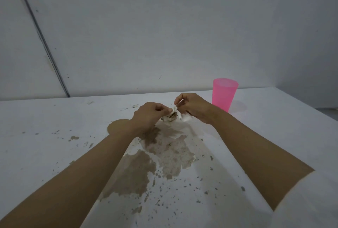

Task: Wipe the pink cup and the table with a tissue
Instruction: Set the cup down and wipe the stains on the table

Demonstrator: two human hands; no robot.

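A pink plastic cup (224, 94) stands upright on the white table (45, 136), at the back right. Just left of it, both hands hold a crumpled white tissue (175, 116) a little above the table top. My left hand (149, 116) pinches its left part and my right hand (193, 107) pinches its right part, fingers closed on the paper. The tissue shows a dark, soiled patch in the middle. A brownish stained area (164, 154) spreads over the table below and in front of the hands.
A plain grey-white wall (164, 26) rises directly behind the table. A dark vertical strip (45, 45) runs down the wall at the left. Small brown specks scatter over the table's left and front. The table's right edge lies just beyond the cup.
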